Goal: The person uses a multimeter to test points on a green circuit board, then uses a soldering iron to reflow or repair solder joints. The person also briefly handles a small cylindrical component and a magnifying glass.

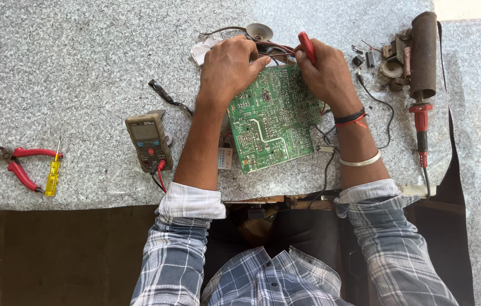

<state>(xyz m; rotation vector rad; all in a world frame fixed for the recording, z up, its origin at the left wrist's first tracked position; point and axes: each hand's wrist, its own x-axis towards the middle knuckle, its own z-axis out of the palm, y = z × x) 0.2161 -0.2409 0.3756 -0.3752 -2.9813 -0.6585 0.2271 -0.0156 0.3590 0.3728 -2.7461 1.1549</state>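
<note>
Circuit board (271, 119) lies just below both hands (228, 71) (326, 73)

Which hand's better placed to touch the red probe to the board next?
Right. The right hand already grips the red probe at the far edge of the green circuit board; the left hand rests by the wires there, holding no probe.

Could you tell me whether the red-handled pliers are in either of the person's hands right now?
No, the red-handled pliers lie on the table beside a yellow screwdriver, far from the left hand and right hand at the green circuit board.
</note>
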